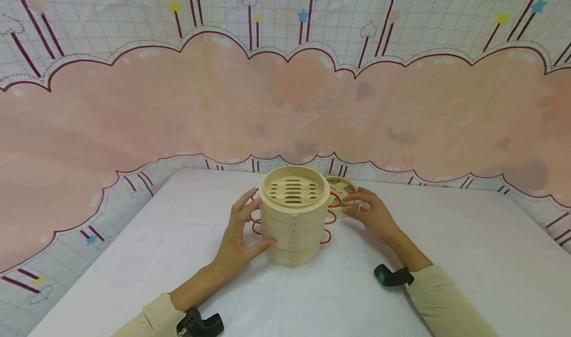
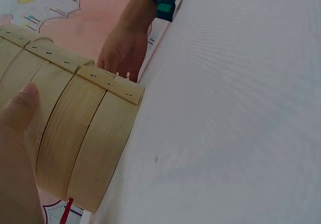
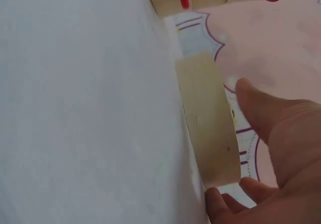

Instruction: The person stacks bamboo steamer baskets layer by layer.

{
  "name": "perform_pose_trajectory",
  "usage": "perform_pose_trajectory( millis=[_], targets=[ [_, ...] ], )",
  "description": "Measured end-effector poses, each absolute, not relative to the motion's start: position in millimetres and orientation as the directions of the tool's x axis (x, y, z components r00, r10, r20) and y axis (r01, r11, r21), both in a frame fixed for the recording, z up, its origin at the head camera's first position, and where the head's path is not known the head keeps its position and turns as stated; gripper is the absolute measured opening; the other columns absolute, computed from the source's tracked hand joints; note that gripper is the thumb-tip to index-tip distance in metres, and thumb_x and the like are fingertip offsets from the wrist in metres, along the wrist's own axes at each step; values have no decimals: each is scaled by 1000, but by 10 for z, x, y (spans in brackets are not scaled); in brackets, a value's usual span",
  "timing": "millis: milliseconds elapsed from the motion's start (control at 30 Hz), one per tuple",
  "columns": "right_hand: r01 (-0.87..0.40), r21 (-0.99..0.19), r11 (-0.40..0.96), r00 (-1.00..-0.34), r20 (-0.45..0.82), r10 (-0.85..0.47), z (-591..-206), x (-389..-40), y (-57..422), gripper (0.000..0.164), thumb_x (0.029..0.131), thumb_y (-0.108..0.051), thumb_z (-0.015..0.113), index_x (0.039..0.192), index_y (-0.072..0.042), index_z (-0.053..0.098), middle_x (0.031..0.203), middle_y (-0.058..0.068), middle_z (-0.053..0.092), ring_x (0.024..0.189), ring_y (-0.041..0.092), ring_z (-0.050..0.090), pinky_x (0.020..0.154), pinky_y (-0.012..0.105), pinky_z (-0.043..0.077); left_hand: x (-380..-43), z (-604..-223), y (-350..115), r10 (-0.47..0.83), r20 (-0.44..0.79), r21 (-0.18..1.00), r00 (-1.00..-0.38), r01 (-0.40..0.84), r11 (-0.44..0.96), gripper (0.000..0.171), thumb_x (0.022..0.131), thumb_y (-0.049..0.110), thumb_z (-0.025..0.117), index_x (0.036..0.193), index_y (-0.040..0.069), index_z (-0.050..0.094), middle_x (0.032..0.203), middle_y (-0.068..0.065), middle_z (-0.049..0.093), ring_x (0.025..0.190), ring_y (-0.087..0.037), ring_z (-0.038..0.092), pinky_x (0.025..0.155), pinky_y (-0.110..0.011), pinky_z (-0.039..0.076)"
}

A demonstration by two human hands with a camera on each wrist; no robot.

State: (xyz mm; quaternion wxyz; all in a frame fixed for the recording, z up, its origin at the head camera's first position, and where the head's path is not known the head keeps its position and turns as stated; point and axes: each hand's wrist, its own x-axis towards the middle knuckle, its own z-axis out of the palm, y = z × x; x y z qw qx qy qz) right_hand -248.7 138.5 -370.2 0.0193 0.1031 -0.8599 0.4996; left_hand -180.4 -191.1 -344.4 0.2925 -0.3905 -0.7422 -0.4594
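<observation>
A tall stack of round bamboo steamers (image 1: 292, 233) with red loop handles stands upright at the middle of the table, its slotted top tier facing up. My left hand (image 1: 238, 228) holds it from the left, thumb (image 2: 22, 103) across the front wall and fingers around the side. Behind the stack and to its right sits a low bamboo steamer lid (image 1: 342, 184), partly hidden by the stack. Beside its right edge is my right hand (image 1: 372, 213), thumb and fingers spread apart. The right wrist view shows the fingertips right at the near end of the lid's wall (image 3: 208, 123).
A white cloth covers the table (image 1: 446, 228). A patterned curtain (image 1: 312, 114) hangs along the back edge and down the left side. Each wrist wears a small black camera, one (image 1: 200, 323) on the left and one (image 1: 394, 276) on the right.
</observation>
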Motion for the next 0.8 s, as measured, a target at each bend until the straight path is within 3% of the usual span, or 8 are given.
perform_pose_trajectory(
  millis=[167,467,667,800],
  targets=[
    [-211,-827,522,-977,165,-134,-3779,-2469,1335,29,86,-14,72,109,2,66,150,29,20,135,48,22,104,56,31,-1788,-3460,-1916,312,785,465,-535,842,274,73,83,27,76,137,0,36,140,-35,28,129,-29,36,86,-38,39],
    [-202,-798,567,-979,165,-118,-3816,-2451,1295,29,86,-20,73,109,-3,68,150,30,18,122,56,39,102,58,33,-1778,-3499,-1923,309,784,469,-539,839,276,80,73,11,83,138,1,36,142,-34,28,128,-28,37,83,-43,39],
    [-195,-782,592,-981,161,-111,-3821,-2453,1293,27,85,-18,74,107,-2,69,148,33,19,123,55,40,102,57,34,-1768,-3511,-1919,309,789,463,-531,844,271,78,76,16,82,138,2,36,142,-34,28,127,-28,38,81,-43,39],
    [-189,-787,587,-982,159,-103,-3813,-2444,1290,26,85,-16,73,105,0,68,149,33,17,121,55,41,102,57,34,-1757,-3514,-1916,309,787,462,-533,843,277,81,73,11,83,138,2,36,142,-34,28,127,-30,38,81,-43,39]
  ],
)
